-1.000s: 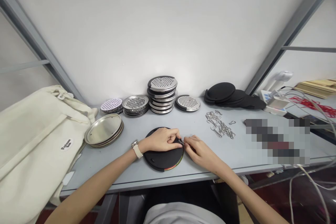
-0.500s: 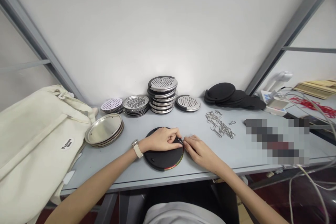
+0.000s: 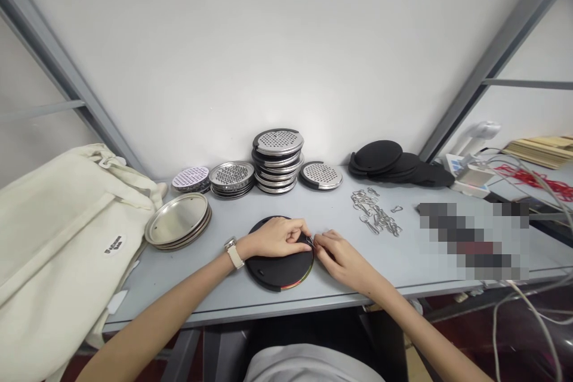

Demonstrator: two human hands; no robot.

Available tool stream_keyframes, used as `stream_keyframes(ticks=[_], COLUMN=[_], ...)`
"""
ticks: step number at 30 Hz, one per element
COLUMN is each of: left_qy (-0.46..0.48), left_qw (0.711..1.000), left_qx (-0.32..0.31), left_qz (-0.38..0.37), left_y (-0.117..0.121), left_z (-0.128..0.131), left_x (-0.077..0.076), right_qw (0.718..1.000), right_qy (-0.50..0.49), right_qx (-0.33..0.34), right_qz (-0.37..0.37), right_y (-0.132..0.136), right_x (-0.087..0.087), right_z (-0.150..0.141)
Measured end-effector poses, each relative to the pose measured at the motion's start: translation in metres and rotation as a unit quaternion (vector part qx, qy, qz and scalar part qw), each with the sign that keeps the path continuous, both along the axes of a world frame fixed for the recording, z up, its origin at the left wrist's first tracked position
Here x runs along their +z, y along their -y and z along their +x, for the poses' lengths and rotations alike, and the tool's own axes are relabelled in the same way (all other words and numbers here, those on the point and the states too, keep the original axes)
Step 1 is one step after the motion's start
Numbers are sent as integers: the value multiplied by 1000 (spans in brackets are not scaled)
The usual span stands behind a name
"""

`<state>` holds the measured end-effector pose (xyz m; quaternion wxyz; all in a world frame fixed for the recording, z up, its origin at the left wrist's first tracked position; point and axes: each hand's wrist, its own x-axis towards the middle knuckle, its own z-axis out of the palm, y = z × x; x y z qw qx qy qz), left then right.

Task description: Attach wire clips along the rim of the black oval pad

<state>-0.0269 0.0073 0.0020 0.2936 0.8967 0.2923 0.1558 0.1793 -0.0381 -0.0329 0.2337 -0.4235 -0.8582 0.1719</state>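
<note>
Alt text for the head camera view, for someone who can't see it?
Two hands work at a black round pad: left hand on it, right hand at a small metal clip on its edge. Stacked perforated steel discs lie behind.

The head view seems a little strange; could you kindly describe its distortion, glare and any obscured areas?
In the head view, wide-angle distortion slants the grey metal frame inward, glare whitens the wall above the stacked graters, and a pixelated patch hides part of the table's right side.
</note>
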Motion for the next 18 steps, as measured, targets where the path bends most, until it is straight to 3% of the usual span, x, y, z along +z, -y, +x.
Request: stream_keyframes(ticks=[18], left_qy=[0], left_qw=[1000], left_qx=[-2], left_qz=[-2], left_y=[0], left_z=[0], left_x=[2], right_qw=[1000], right_qy=[-8], right_qx=[-5], right_qz=[19], right_y=[0], right_x=[0], right_z=[-1])
